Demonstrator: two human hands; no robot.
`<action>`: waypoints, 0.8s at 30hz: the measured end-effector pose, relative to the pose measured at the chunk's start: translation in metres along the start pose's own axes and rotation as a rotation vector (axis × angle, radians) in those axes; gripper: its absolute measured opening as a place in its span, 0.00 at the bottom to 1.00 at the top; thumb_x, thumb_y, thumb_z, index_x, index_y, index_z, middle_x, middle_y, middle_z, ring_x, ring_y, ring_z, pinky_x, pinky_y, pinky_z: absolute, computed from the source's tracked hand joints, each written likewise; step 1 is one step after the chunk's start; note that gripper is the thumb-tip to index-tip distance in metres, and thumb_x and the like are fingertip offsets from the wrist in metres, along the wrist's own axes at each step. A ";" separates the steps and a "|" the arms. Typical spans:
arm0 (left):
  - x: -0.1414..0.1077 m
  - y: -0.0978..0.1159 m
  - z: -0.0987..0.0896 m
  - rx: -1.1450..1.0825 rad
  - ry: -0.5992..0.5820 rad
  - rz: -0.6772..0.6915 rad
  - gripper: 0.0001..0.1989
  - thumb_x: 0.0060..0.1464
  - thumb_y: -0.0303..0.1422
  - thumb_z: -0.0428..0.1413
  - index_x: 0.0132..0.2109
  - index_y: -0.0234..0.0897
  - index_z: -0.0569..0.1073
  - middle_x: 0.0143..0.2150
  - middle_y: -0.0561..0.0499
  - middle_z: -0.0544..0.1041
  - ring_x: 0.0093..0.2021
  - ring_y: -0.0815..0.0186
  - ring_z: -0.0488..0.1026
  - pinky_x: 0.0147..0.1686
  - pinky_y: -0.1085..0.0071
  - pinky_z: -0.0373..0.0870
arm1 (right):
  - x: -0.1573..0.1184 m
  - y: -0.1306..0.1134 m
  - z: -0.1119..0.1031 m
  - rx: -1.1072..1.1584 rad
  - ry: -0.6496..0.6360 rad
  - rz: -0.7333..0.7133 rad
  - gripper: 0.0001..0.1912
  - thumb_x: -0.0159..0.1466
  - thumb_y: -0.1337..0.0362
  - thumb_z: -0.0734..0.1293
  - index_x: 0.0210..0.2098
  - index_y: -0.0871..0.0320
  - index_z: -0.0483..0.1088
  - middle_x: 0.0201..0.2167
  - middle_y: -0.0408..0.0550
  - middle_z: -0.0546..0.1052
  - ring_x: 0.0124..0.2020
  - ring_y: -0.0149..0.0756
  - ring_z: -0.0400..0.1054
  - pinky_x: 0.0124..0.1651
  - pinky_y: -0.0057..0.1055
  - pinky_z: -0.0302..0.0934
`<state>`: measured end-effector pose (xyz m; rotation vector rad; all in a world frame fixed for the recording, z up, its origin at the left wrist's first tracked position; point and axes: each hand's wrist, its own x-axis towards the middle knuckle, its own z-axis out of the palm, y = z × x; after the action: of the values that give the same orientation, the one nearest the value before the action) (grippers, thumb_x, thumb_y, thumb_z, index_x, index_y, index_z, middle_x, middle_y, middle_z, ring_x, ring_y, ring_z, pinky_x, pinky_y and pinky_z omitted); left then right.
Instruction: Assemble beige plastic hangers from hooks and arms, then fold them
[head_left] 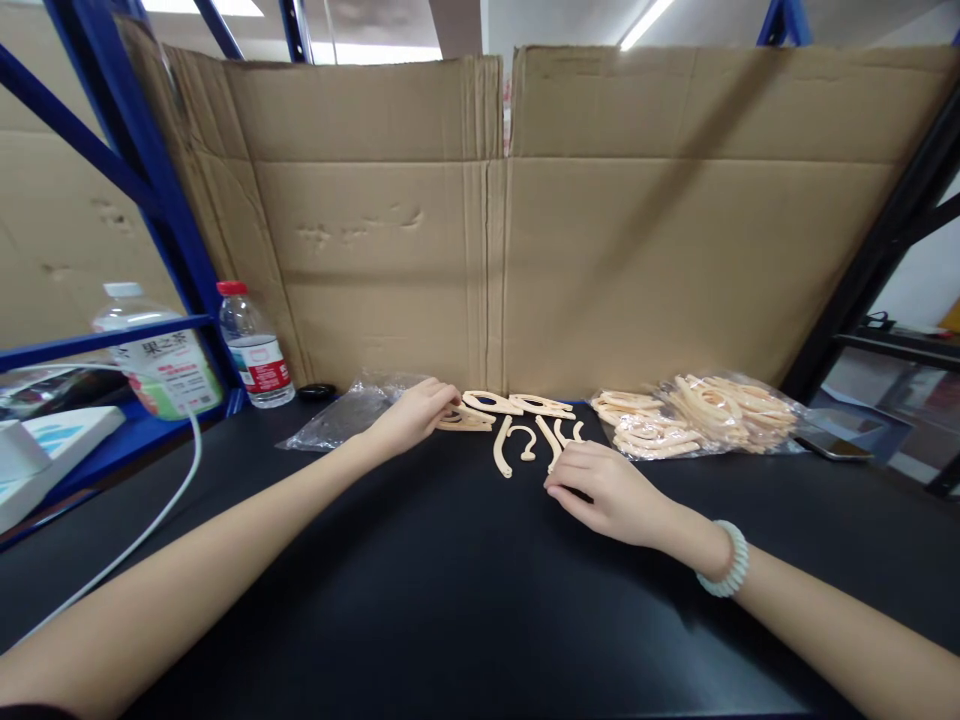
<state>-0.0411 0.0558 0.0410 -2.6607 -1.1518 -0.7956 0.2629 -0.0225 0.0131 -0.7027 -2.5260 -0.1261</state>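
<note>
Beige plastic parts that look like folding hanger pieces lie on the black table. My left hand is closed, its fingertips on a beige folding hanger at the left of the row. Two more folded hangers lie beside it, towards the back. In front of them are a curved hanger arm and a question-mark-shaped hook. My right hand has its fingers curled together at the near end of another curved arm; its fingers partly hide this piece. A shorter curved piece lies just behind that hand.
Clear bags of beige parts lie at the back right, with a phone beyond. A crumpled clear bag is behind my left hand. A water bottle, a white cable and a power strip are at left. Cardboard walls the back.
</note>
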 end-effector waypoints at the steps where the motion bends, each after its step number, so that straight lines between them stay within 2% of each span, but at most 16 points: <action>1: -0.001 0.000 -0.002 0.002 0.048 -0.029 0.05 0.59 0.27 0.47 0.37 0.39 0.68 0.36 0.48 0.72 0.41 0.61 0.70 0.44 0.63 0.69 | 0.000 0.000 0.000 0.001 0.008 0.001 0.12 0.67 0.68 0.58 0.34 0.58 0.73 0.30 0.49 0.76 0.34 0.36 0.67 0.42 0.36 0.61; 4: -0.003 0.004 -0.009 0.009 0.223 -0.133 0.04 0.60 0.27 0.48 0.41 0.38 0.66 0.37 0.48 0.72 0.39 0.62 0.71 0.42 0.63 0.70 | 0.000 0.001 -0.001 0.017 0.057 0.037 0.12 0.67 0.68 0.58 0.34 0.57 0.72 0.30 0.49 0.76 0.34 0.37 0.68 0.41 0.36 0.61; 7: -0.005 0.019 -0.016 -0.051 0.418 -0.216 0.11 0.60 0.28 0.50 0.50 0.37 0.64 0.41 0.47 0.72 0.40 0.64 0.72 0.40 0.65 0.72 | 0.000 0.003 -0.002 0.089 0.171 0.134 0.09 0.67 0.67 0.59 0.37 0.57 0.72 0.32 0.49 0.76 0.35 0.38 0.69 0.40 0.36 0.63; 10: -0.011 0.045 -0.025 -0.322 0.629 -0.274 0.14 0.58 0.31 0.54 0.52 0.38 0.69 0.43 0.47 0.73 0.43 0.63 0.73 0.41 0.66 0.74 | 0.001 0.001 -0.003 0.191 0.265 0.242 0.08 0.66 0.67 0.61 0.43 0.56 0.70 0.36 0.49 0.75 0.37 0.37 0.69 0.40 0.36 0.65; 14: -0.025 0.079 -0.033 -0.655 0.762 -0.343 0.15 0.56 0.34 0.58 0.51 0.39 0.69 0.46 0.48 0.74 0.43 0.62 0.75 0.46 0.62 0.75 | 0.002 -0.008 0.001 0.333 0.272 0.331 0.14 0.66 0.65 0.62 0.51 0.53 0.66 0.41 0.50 0.73 0.35 0.35 0.69 0.39 0.35 0.68; 17: -0.035 0.097 -0.029 -0.896 0.761 -0.418 0.13 0.56 0.34 0.58 0.48 0.42 0.67 0.41 0.52 0.74 0.41 0.64 0.76 0.41 0.63 0.77 | 0.002 -0.016 0.005 0.478 0.289 0.392 0.21 0.67 0.61 0.61 0.59 0.51 0.60 0.49 0.53 0.70 0.40 0.35 0.69 0.40 0.35 0.71; 20: -0.041 0.111 -0.018 -1.141 0.635 -0.490 0.11 0.56 0.34 0.57 0.46 0.42 0.66 0.40 0.54 0.72 0.42 0.64 0.74 0.46 0.58 0.77 | 0.003 -0.021 0.007 0.551 0.293 0.441 0.26 0.66 0.59 0.63 0.63 0.50 0.57 0.55 0.54 0.68 0.43 0.36 0.69 0.40 0.34 0.71; 22: -0.044 0.117 -0.010 -1.238 0.543 -0.546 0.11 0.56 0.36 0.58 0.45 0.42 0.67 0.40 0.54 0.72 0.41 0.65 0.74 0.47 0.58 0.77 | 0.004 -0.022 0.006 0.578 0.217 0.458 0.21 0.65 0.59 0.64 0.58 0.52 0.65 0.47 0.52 0.74 0.37 0.34 0.70 0.36 0.31 0.69; 24: -0.046 0.121 -0.004 -1.302 0.473 -0.596 0.12 0.54 0.37 0.60 0.44 0.41 0.67 0.39 0.54 0.72 0.39 0.66 0.75 0.47 0.59 0.77 | 0.005 -0.023 0.004 0.586 0.105 0.466 0.12 0.65 0.60 0.64 0.45 0.54 0.75 0.36 0.47 0.78 0.31 0.33 0.69 0.31 0.29 0.65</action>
<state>0.0172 -0.0591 0.0302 -2.4208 -1.6041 -2.8963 0.2453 -0.0388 0.0131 -0.9663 -2.0683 0.6870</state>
